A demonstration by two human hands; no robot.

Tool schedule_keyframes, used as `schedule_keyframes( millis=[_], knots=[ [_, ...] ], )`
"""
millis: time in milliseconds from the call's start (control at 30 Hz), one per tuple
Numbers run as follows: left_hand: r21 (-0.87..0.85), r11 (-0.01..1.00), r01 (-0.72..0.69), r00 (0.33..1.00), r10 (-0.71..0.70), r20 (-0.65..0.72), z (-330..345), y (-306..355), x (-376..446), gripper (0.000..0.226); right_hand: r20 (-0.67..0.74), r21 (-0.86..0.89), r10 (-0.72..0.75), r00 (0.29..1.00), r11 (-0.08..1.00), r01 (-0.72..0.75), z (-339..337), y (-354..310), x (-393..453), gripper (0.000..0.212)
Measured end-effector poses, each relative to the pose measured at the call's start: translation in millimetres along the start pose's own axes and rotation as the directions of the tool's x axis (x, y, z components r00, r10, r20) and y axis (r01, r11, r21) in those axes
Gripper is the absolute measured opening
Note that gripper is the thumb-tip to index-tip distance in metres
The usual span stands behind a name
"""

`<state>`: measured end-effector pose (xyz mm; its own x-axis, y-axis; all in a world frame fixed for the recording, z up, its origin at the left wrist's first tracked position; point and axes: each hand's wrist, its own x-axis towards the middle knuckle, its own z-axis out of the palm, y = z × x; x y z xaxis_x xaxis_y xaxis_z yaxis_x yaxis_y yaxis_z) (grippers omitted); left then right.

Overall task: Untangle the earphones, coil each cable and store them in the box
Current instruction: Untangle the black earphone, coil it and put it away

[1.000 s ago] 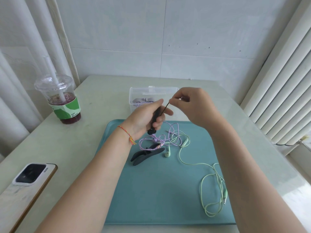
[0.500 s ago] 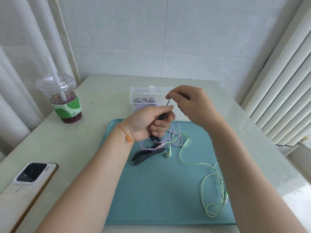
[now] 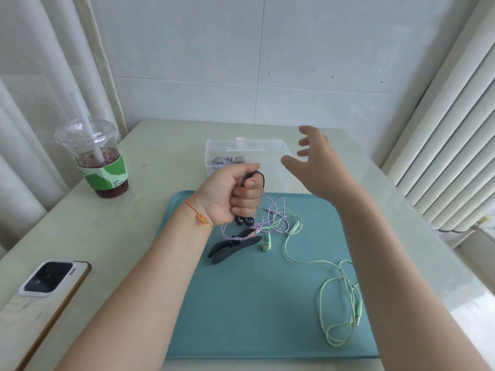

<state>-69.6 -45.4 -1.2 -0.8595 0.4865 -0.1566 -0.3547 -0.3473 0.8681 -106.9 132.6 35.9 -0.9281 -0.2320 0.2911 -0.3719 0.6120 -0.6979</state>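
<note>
The left hand [image 3: 230,194] is fisted round a coiled black earphone cable [image 3: 247,199], long axis upright, buds hanging at 6 o'clock. The right hand [image 3: 318,167] hovers spread, holding nothing, beside the clear box [image 3: 278,167] at 12 o'clock, which holds a purple coil [image 3: 227,160]. Purple [image 3: 270,210] and green earphones [image 3: 294,253] lie tangled on the teal mat [image 3: 254,303].

Left hand [image 3: 230,195] is up over the far edge of the teal rectangular mat [image 3: 257,303], with the clear plastic box [image 3: 273,156] just behind it. Right hand [image 3: 318,167] hangs beside that box, to its right. Below the left hand lie the tangled purple and green earphone cables [image 3: 278,220]; the green cable's loops [image 3: 340,303] sit under the right forearm. Far left of the left hand stands the clear plastic drink cup [image 3: 93,153]; the phone in a white case [image 3: 42,293] lies nearer, left of that forearm.
</note>
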Motion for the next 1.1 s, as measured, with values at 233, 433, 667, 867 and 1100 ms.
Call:
schedule_keyframes(
  millis=[233,433,667,867,1100],
  knots=[
    [0.061,0.998,-0.017,1.000,0.016,0.017,3,0,-1,0.045,0.316,0.155,-0.200,0.928,0.975,0.158,9,-21,-13,0.037],
    [0.011,0.995,-0.099,0.994,0.100,-0.050,-2,0,1,0.054,0.287,0.147,-0.176,0.942,0.979,0.138,16,-20,-13,0.034],
    [0.076,0.986,-0.149,0.959,0.163,-0.233,5,0,3,0.054,0.154,0.067,-0.147,0.977,0.988,0.138,27,-19,-11,0.030],
    [0.211,0.939,-0.272,0.824,0.340,-0.454,8,-1,9,0.039,0.049,0.046,-0.183,0.982,0.982,0.181,33,-21,-12,0.029],
    [0.337,0.901,-0.273,0.729,0.423,-0.539,10,0,7,0.028,0.143,0.067,-0.176,0.974,0.983,0.168,37,-23,-13,0.030]
  ],
)
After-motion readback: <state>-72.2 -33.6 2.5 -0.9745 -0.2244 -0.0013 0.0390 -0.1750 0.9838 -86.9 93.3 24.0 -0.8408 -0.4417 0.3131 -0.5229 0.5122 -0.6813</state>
